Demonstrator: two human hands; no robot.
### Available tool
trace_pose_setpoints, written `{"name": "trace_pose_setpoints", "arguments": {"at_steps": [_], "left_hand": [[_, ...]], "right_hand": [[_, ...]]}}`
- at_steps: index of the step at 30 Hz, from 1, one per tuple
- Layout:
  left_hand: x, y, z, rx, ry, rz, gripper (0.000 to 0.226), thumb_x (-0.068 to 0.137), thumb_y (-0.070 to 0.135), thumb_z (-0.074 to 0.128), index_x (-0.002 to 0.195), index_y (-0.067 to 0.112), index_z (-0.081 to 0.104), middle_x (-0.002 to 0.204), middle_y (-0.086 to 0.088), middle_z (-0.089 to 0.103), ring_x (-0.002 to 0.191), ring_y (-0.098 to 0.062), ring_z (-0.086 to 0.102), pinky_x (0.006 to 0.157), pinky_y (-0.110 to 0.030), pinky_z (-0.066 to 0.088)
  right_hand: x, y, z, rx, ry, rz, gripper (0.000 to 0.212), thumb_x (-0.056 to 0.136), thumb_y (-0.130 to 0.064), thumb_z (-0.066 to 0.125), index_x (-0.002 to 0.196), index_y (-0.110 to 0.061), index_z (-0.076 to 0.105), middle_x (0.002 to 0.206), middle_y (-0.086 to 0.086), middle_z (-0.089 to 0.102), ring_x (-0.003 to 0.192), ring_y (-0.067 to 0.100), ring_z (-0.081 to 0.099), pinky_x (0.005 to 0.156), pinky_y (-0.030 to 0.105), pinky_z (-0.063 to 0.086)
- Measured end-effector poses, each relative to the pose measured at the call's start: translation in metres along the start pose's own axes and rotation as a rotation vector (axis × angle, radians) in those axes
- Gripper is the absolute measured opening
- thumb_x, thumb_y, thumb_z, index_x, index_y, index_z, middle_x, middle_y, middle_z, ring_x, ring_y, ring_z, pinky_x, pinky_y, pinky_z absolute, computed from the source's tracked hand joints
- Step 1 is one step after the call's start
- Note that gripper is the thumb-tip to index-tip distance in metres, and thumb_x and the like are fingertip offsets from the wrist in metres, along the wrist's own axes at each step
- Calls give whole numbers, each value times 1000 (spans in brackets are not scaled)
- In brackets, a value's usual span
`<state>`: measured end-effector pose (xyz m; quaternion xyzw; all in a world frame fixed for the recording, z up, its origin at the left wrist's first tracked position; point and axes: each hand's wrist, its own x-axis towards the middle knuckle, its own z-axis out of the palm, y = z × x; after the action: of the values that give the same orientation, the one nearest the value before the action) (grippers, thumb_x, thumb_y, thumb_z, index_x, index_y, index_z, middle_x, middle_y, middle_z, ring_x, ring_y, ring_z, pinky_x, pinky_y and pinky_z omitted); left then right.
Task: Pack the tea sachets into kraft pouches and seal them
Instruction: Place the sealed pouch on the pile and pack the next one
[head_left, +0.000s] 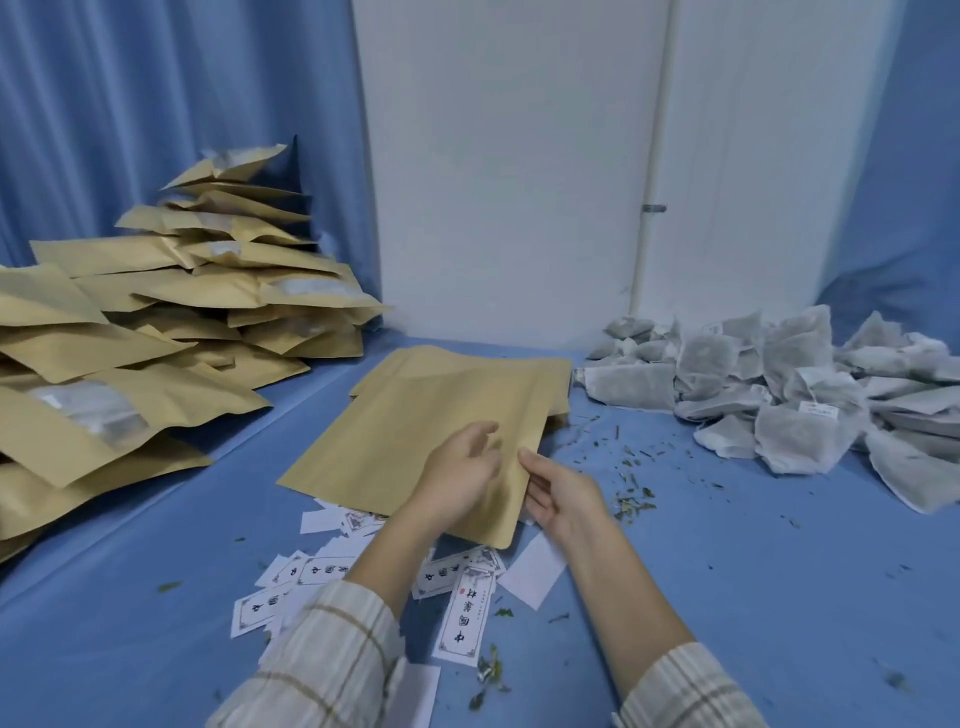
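You are at the start of a fresh pack: an empty pouch (415, 447) lies flat on the blue surface (727, 545), on top of the stack of flat pouches (519, 366) behind it and over some of the labels (462, 618) nearest you. Your right hand (563, 499) pinches the pouch's near right edge, thumb on top and fingers underneath, so that grip is clamped on the kraft paper. Your left hand (457, 467) sits on the pouch face with its fingers loosely bent; its grip looks apart, resting rather than holding. To my eye you are working the mouth open, or about to lift the pouch off the stack, though which end is the opening cannot be told from here. The sachets (789, 395) wait in a heap on the right, well apart from your hands, and none is in the pouch or in either hand. The filled pouches (171, 322) are piled to the left. Next you probably need to part the two paper layers at the mouth, keep one hand holding it open, and reach right for sachets with the other. Loose tea crumbs (631, 499) lie just beside your right hand, so lift the pouch clear instead of dragging it through them.
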<state>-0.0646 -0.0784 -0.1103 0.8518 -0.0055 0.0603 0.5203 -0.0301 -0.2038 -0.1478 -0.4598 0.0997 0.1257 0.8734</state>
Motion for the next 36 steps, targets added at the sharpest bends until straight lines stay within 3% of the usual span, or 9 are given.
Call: {"name": "trace_pose_setpoints", "arguments": {"at_steps": [4,8,12,18,25,27,30,32,36], "left_hand": [[14,12,37,159,183,-111,51,82,51,61,118,14,60,117,-3,64,107,-21,58,83,-26,44],[23,15,47,275,387,-139,39,85,50,60,102,15,64,102,-7,68,98,-28,62,79,-32,49],[34,9,50,84,448,-161,30,90,42,59,96,15,71,97,-9,71,97,-29,62,80,-32,48],[44,-8,49,-302,391,-247,24,80,38,72,69,16,73,69,0,71,68,-17,64,64,-24,50],[43,0,62,231,458,-11,32,97,19,42,83,1,66,80,-19,66,79,-36,58,62,-32,34],[43,-1,60,317,431,14,31,98,16,40,91,-1,65,88,-23,66,84,-37,60,65,-33,37],[46,-1,59,539,353,80,26,97,11,40,92,-2,62,91,-24,66,87,-38,61,70,-37,43],[45,0,58,658,333,98,21,95,7,42,93,-2,60,93,-23,66,88,-38,63,68,-37,45],[41,-3,66,748,351,125,21,95,10,39,96,-2,56,95,-22,66,89,-36,63,64,-35,39]], "right_hand": [[2,6,3,-40,6,-28,19,85,4,57,70,-3,66,57,7,67,50,17,64,48,26,54],[9,5,3,-65,-24,-80,37,84,5,58,52,-9,72,55,5,67,49,15,62,49,23,52],[13,-2,1,-98,-124,-75,14,82,2,63,77,-4,74,65,7,71,54,11,67,49,18,51],[27,-2,-13,-39,-173,15,7,77,-9,69,74,-7,76,78,11,73,70,16,71,61,24,56],[28,-3,-17,56,-191,21,12,86,-9,61,83,-6,73,76,7,73,66,12,69,62,22,57],[26,-6,-16,-133,-109,-93,5,85,-8,65,84,-5,69,76,8,71,65,13,68,60,22,55],[23,-9,-12,-811,121,-442,16,87,-21,61,72,-18,60,70,-4,64,66,9,59,65,20,49],[20,-7,-7,-1114,179,-647,19,92,-25,52,75,-16,50,64,-7,53,61,8,51,56,19,39],[27,-1,-13,-1204,285,-707,9,95,-14,39,86,-10,37,63,-2,42,59,17,44,52,29,31]]}}
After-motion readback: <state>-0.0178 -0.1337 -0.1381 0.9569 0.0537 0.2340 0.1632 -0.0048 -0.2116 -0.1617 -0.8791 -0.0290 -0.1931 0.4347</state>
